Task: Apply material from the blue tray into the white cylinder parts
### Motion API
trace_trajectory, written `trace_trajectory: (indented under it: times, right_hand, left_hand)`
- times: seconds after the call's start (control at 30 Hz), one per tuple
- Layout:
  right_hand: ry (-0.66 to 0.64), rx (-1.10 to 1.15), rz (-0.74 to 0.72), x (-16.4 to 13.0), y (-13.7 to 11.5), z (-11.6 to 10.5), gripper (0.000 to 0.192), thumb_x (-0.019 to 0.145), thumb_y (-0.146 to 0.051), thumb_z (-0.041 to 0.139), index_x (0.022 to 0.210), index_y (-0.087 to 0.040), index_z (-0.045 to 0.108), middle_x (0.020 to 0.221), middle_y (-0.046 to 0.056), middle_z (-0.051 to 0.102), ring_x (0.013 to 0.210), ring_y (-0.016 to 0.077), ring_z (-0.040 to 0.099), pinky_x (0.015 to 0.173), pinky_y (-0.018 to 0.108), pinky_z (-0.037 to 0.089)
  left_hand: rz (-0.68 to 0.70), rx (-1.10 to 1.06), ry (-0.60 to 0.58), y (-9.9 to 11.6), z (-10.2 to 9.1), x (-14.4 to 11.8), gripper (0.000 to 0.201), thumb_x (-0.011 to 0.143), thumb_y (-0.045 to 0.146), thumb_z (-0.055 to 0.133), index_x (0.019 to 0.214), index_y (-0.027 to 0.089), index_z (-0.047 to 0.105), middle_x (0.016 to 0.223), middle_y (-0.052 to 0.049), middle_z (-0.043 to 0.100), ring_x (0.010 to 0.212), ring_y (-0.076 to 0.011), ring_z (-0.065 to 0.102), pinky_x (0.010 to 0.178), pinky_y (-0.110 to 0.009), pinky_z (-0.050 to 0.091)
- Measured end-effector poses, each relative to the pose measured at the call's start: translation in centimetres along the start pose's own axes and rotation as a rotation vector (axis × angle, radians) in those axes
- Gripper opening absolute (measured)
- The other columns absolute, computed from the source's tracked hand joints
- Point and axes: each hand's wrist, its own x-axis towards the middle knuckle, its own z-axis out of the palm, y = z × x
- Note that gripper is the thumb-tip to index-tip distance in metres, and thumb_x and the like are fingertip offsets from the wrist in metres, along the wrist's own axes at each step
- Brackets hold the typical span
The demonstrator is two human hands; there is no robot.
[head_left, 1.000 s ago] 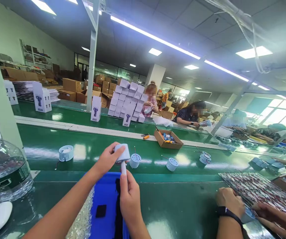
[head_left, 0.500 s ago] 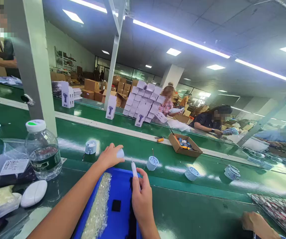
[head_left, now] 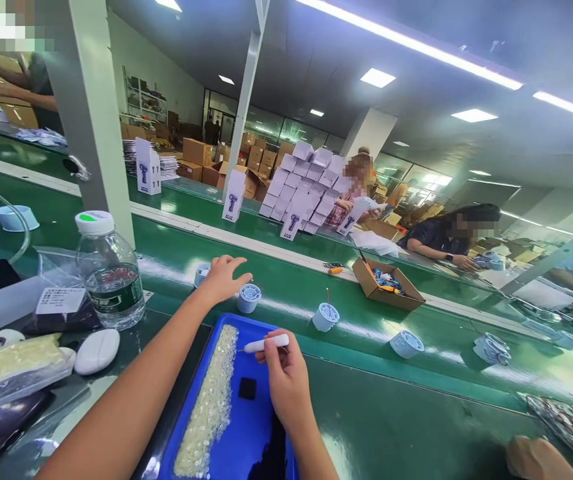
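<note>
Right hand [head_left: 286,380] pinches a slim white pen-shaped tool [head_left: 266,344] over the blue plastic tray [head_left: 246,433]; left hand [head_left: 222,279], fingers spread and holding nothing, hovers over the green conveyor belt [head_left: 416,373]

Tool judged light, rigid, best gripped mid-barrel. Tray holds a strip of small pale discs [head_left: 209,407], likely loose and slippery, and a black square pad [head_left: 247,388]. Beyond, pale blue round plastic housings [head_left: 249,298] sit just beside the left fingertips; a clear water bottle [head_left: 109,273] stands left, a cardboard box [head_left: 387,285] farther off

Tray [head_left: 246,427] at near centre of the surface [head_left: 396,413], pen tool [head_left: 266,344] over its far end, round part [head_left: 249,298] just beyond on the belt [head_left: 346,333], further round parts to its right, bottle [head_left: 109,270] left of tray, cardboard box [head_left: 386,288] at far right, stacked cartons [head_left: 301,187] behind.
</note>
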Motion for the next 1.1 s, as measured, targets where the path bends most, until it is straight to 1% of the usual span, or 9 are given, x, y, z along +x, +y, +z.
trace_trajectory:
  times: [0.13,0.2,0.37,0.5,0.63,0.77,0.9,1.0,1.1]
  right_hand:
    - [-0.011,-0.006,0.001,0.0,0.2,0.0,0.023,0.086,-0.043,0.052,0.089,-0.02,0.054,0.075,0.001,0.06,0.067,0.016,0.06,0.066,0.029,0.05]
    - [-0.021,-0.013,0.003,0.1,0.3,0.1,0.023,0.086,-0.043,0.051,0.09,-0.021,0.053,0.075,0.001,0.059,0.067,0.0159,0.06,0.066,0.03,0.05]
    - [-0.032,-0.021,0.002,0.0,0.3,0.0,0.022,0.087,-0.043,0.05,0.089,-0.021,0.052,0.075,0.0,0.057,0.067,0.0152,0.058,0.066,0.029,0.048]
    - [-0.032,-0.054,-0.008,0.0,0.1,-0.1,0.021,0.088,-0.042,0.049,0.084,-0.022,0.05,0.071,-0.002,0.053,0.064,0.0141,0.054,0.063,0.028,0.046]
    - [-0.043,-0.025,-0.002,-0.1,0.2,-0.2,0.02,0.088,-0.042,0.049,0.087,-0.022,0.051,0.075,-0.001,0.055,0.068,0.0149,0.055,0.067,0.029,0.047]
    - [-0.061,-0.012,-0.006,0.0,0.5,-0.1,0.02,0.088,-0.041,0.049,0.089,-0.022,0.051,0.078,0.0,0.055,0.069,0.0153,0.056,0.067,0.03,0.048]
    - [-0.053,-0.073,-0.019,0.0,0.4,0.0,0.019,0.089,-0.04,0.047,0.087,-0.021,0.05,0.074,-0.001,0.055,0.066,0.015,0.055,0.064,0.028,0.046]
    - [-0.033,-0.196,-0.081,-0.1,-0.1,-0.3,0.02,0.09,-0.037,0.046,0.077,-0.022,0.045,0.066,-0.003,0.05,0.06,0.0133,0.05,0.059,0.026,0.042]
    - [0.041,-0.386,-0.193,0.0,-0.7,-1.0,0.022,0.09,-0.034,0.046,0.072,-0.022,0.043,0.065,-0.003,0.048,0.058,0.0127,0.045,0.058,0.025,0.038]
  left_hand:
    - [-0.278,0.152,0.015,-1.7,-0.9,0.2,0.051,0.076,0.039,0.05,0.124,0.024,0.05,0.121,-0.015,0.052,0.118,-0.0356,0.038,0.092,-0.05,0.035]
    - [-0.356,0.181,0.003,-2.3,-1.1,0.2,0.05,0.075,0.037,0.051,0.122,0.022,0.049,0.12,-0.015,0.052,0.117,-0.0367,0.038,0.09,-0.051,0.037]
    - [-0.372,0.201,-0.016,-3.4,-0.8,0.3,0.035,0.072,0.035,0.054,0.102,0.017,0.057,0.115,-0.016,0.05,0.115,-0.0341,0.039,0.085,-0.041,0.041]
    - [-0.36,0.211,-0.008,-4.0,-0.3,0.4,0.024,0.072,0.032,0.054,0.092,0.019,0.059,0.114,-0.016,0.047,0.113,-0.0339,0.04,0.082,-0.039,0.041]
    - [-0.358,0.169,0.02,-3.6,-0.8,0.6,0.017,0.071,0.033,0.055,0.08,0.019,0.055,0.099,-0.014,0.052,0.106,-0.0316,0.046,0.081,-0.036,0.04]
    - [-0.306,0.039,0.089,-2.2,-2.1,0.8,0.021,0.068,0.036,0.057,0.063,0.021,0.044,0.075,-0.005,0.05,0.083,-0.0233,0.052,0.071,-0.03,0.038]
    - [-0.258,-0.15,0.159,-0.8,-3.3,0.6,0.031,0.066,0.033,0.06,0.056,0.021,0.034,0.062,0.002,0.039,0.062,-0.0136,0.042,0.057,-0.026,0.031]
    - [-0.259,-0.292,0.212,0.1,-4.0,0.3,0.034,0.064,0.032,0.062,0.054,0.021,0.032,0.057,0.005,0.033,0.055,-0.0104,0.034,0.053,-0.025,0.026]
    - [-0.294,-0.578,0.208,0.9,-4.5,-0.1,0.032,0.06,0.033,0.065,0.056,0.02,0.036,0.055,0.005,0.037,0.053,-0.0096,0.038,0.052,-0.024,0.029]
